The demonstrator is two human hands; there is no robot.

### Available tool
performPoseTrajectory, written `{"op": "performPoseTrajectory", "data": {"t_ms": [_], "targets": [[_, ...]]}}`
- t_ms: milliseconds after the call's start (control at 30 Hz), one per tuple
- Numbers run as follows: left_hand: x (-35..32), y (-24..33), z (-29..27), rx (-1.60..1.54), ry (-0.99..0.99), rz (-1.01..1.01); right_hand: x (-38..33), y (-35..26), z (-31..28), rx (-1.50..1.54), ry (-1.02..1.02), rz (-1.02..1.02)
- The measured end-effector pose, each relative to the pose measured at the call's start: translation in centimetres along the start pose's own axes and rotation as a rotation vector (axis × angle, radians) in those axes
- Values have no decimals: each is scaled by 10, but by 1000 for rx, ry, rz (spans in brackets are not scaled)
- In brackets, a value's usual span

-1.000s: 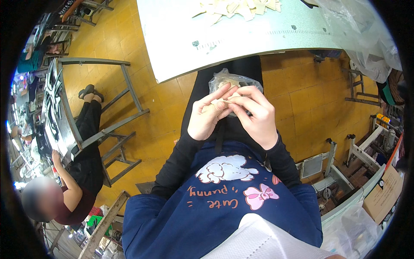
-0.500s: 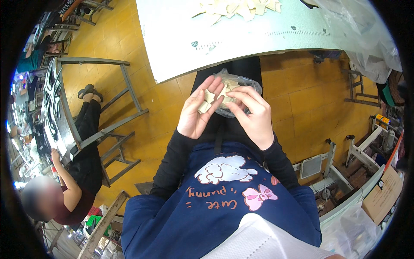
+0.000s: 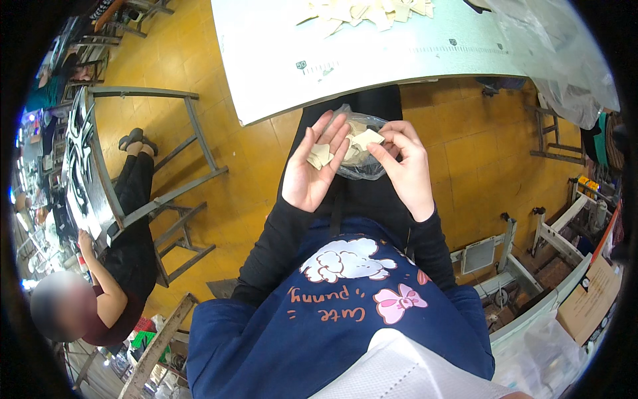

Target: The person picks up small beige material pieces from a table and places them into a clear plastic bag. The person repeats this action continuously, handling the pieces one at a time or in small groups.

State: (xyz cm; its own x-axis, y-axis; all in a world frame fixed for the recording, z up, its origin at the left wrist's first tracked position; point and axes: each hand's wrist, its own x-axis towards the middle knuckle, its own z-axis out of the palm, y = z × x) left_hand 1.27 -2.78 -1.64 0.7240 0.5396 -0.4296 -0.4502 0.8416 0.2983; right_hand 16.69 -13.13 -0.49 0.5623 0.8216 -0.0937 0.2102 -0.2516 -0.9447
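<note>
My left hand is held palm up, fingers stretched out, with a few small flat cream pieces lying on it. Between the thumb and fingertips of my right hand is a flat cream piece. That piece is over a clear plastic bag on my lap, which has more cream pieces inside. My left fingers partly cover the bag's left side. What the pieces are made of, I cannot tell.
A pale table with ruler markings stands ahead, a pile of cream pieces at its far side. Clear plastic sheeting drapes its right end. A seated person works at a metal-framed table on the left. Metal frames stand at right.
My right hand has moved slightly right, away from my left hand, with a cream piece now plainly showing in its fingertips. The pieces on my left palm have shifted a little.
</note>
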Motion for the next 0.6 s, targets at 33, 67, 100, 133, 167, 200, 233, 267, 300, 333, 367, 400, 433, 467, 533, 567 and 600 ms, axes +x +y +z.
{"op": "performPoseTrajectory", "data": {"t_ms": [33,67,100,133,167,200,233,267,300,333,367,400,433,467,533,567,600], "targets": [[1,3,-1,-56,37,-9,0,-1,-1,-144,32,-85],[0,3,-1,-88,42,-11,0,-2,0,-288,67,-169],[0,3,-1,-87,1,-26,-1,-5,1,-235,34,-194],[-1,3,-1,-78,1,-40,-4,-7,4,-183,3,-218],[-1,2,0,-71,1,-56,-6,-10,7,-132,-29,-241],[-2,0,1,-39,-12,-65,-7,-11,12,-119,-101,-345],[-3,-2,2,-7,-26,-75,-8,-13,17,-100,-199,-372],[-4,-4,2,22,-46,-83,-7,-13,21,-151,-203,-428],[-4,-4,3,73,-51,-88,-6,-13,24,-205,-212,-482],[-4,-4,4,120,-60,-91,-6,-12,25,-177,-195,-439],[-4,-4,4,168,-80,-89,-5,-11,25,-152,-191,-441],[-4,-3,4,167,-67,-101,-4,-10,25,-127,-188,-443],[-4,-2,5,168,-66,-111,-4,-10,25,-93,-167,-447],[-4,-2,5,169,-66,-122,-4,-9,25,-86,-137,-466],[-4,-3,6,145,-58,-144,-4,-10,24,-128,-86,-468],[-4,-4,6,120,-51,-155,-4,-11,23,-150,-57,-474],[-4,-5,7,80,-50,-161,-4,-12,23,-137,-3,-431]]}}
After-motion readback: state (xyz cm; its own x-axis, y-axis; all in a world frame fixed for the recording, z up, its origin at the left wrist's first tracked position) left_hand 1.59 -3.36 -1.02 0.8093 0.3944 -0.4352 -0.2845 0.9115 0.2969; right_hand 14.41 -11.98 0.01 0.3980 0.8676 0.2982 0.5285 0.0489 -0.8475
